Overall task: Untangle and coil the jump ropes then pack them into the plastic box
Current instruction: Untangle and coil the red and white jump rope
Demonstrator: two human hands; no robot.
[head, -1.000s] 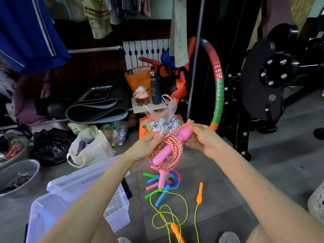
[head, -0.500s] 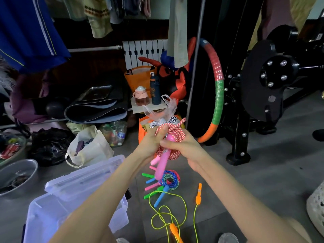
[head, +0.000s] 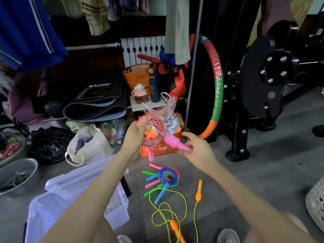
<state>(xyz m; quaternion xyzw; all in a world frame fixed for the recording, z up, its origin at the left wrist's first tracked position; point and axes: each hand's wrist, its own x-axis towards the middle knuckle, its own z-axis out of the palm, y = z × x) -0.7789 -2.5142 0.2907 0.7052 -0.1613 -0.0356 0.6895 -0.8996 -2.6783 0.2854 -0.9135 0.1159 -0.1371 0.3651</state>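
Our left hand [head: 135,137] grips the coiled red-and-white jump rope [head: 157,130], thumb over the top of the loops and fingers curled round them. Our right hand [head: 198,151], just right of that hold, pinches one pink handle [head: 177,144] between thumb and fingertips, and the other pink handle [head: 151,154] hangs straight below the left-hand grip. Below both hands, on the floor [head: 245,172], lie a coiled bundle of ropes [head: 168,176] and a loose yellow-green rope [head: 168,207], with the plastic box [head: 115,213] down to the left.
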